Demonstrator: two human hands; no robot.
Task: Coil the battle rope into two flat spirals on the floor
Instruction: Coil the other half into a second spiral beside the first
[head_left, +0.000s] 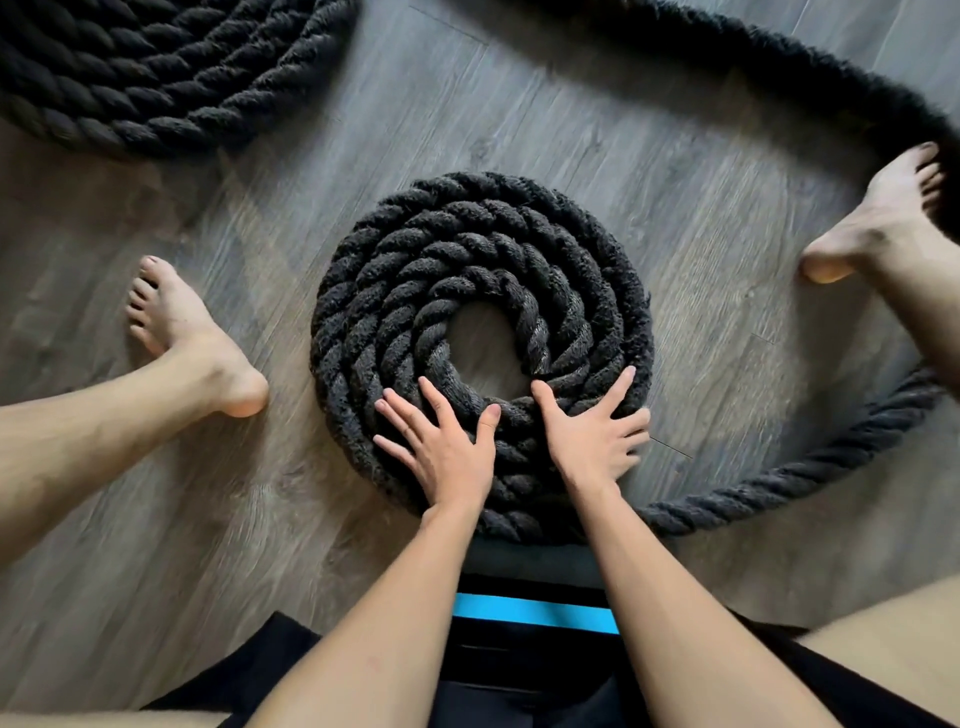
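Left hand (447, 447) and right hand (592, 431) splayed flat, pinning near side of spiral (467, 249) against springback; loose rope (789, 483) feeding in right of right hand.

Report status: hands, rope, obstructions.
Both hands, left and right, flat on near spiral. Loose rope trails right. Right foot against it.

the floor (597, 130) fills the whole view: wood-look planks in grey-brown, with streaky grain and a few faint knots. thin plank seams (449, 26) cross the floor toward its far edge, running at a slant. the light is soft and even, brighter on the floor's left side, with dim, blurred shadows. no wall, window or furniture shows.
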